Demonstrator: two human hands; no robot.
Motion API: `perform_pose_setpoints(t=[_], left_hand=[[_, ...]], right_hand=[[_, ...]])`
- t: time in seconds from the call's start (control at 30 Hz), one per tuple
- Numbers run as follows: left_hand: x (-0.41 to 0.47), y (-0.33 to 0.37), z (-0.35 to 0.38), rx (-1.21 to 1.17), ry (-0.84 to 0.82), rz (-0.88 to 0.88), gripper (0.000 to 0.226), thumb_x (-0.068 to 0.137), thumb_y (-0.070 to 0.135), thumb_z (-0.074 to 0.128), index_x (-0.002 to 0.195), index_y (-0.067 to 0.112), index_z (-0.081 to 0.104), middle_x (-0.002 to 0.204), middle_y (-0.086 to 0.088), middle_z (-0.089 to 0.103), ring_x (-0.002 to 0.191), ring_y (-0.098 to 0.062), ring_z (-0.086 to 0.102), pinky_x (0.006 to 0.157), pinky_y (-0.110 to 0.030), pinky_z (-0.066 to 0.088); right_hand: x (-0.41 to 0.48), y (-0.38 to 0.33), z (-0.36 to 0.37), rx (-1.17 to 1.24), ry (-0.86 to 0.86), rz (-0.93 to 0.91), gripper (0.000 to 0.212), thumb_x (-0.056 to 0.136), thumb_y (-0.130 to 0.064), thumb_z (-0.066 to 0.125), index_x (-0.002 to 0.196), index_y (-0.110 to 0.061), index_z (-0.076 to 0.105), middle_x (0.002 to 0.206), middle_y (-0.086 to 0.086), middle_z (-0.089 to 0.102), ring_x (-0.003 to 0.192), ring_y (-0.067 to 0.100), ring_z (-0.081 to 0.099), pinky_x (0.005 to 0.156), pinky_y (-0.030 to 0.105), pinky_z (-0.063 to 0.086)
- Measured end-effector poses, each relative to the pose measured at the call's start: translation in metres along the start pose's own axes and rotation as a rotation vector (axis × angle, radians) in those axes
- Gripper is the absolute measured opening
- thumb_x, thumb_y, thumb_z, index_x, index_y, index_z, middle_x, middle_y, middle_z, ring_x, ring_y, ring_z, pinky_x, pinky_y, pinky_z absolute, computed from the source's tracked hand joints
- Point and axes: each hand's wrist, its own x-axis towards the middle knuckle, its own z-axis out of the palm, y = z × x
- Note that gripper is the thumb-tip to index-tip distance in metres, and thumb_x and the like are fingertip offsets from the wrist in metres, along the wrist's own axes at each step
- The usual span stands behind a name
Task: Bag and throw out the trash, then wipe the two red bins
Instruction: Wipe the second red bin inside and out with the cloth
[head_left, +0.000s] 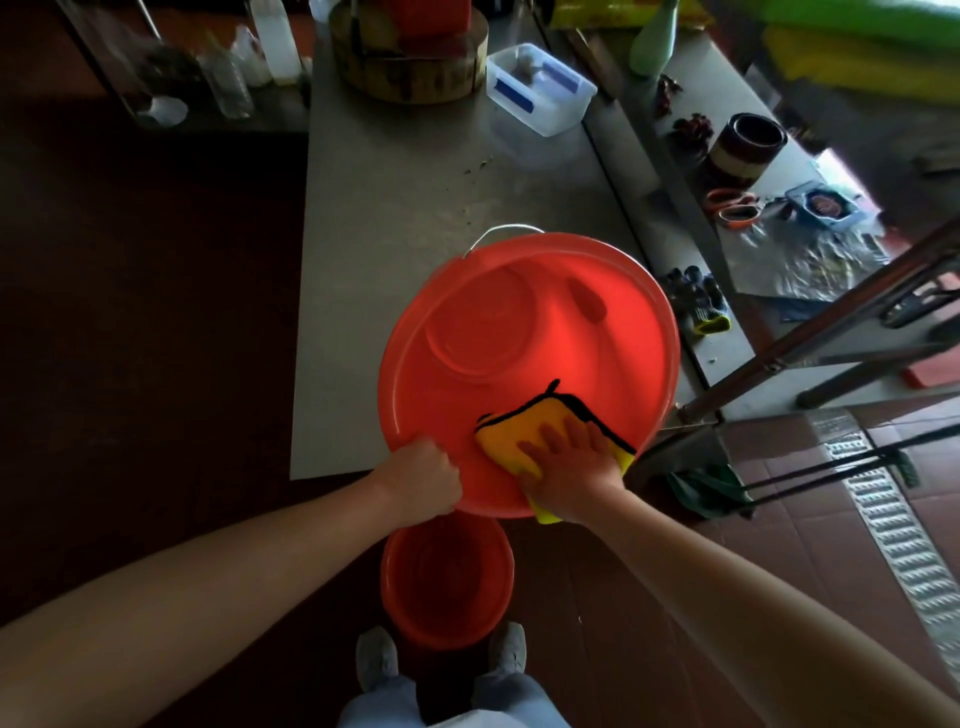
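Gripping the near rim of the big red bin (519, 322) on the worktop (395, 208) with our left hand (423, 480) to steady it, we press the yellow cloth (524, 431) against its inner wall with our flat right hand (571, 467), the second red bin (447, 577) waiting on the floor.

Grey surface (395, 208) carries the large red bin (519, 332) at its near edge, with a clear box (540, 91) and a wooden block (410, 67) at the far end. Small red bin (447, 577) stands on the floor (156, 312) by my shoes (376, 657).
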Motion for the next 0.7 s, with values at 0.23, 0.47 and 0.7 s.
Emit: perform_pose_setpoints(t=[0.23, 0.47, 0.7], left_hand=[[0.0, -0.026, -0.015, 0.044, 0.011, 0.037, 0.045, 0.101, 0.051, 0.045, 0.1, 0.015, 0.072, 0.1, -0.005, 0.073, 0.09, -0.028, 0.07, 0.068, -0.035, 0.04], [-0.003, -0.039, -0.014, 0.006, 0.053, 0.048, 0.054, 0.103, 0.055, 0.036, 0.092, 0.015, 0.071, 0.095, -0.006, 0.074, 0.085, -0.03, 0.07, 0.065, -0.034, 0.038], [-0.003, -0.037, -0.003, 0.045, 0.145, 0.072, 0.05, 0.103, 0.055, 0.035, 0.088, 0.022, 0.07, 0.089, 0.002, 0.073, 0.08, -0.022, 0.07, 0.064, -0.032, 0.039]], right_hand=[[-0.001, 0.012, -0.027, -0.11, -0.022, 0.045, 0.066, 0.096, -0.069, 0.019, 0.157, -0.044, 0.024, 0.169, -0.003, 0.012, 0.155, 0.036, -0.005, 0.121, 0.058, -0.009], [0.003, -0.018, -0.031, -0.001, -0.116, -0.02, 0.068, 0.094, -0.073, 0.013, 0.157, -0.047, 0.018, 0.168, -0.007, 0.014, 0.153, 0.037, 0.004, 0.118, 0.06, -0.003], [0.059, -0.028, -0.029, 0.014, -0.146, -0.024, 0.061, 0.099, -0.061, 0.017, 0.158, -0.048, 0.015, 0.169, -0.009, 0.01, 0.154, 0.036, 0.004, 0.12, 0.061, 0.001]])
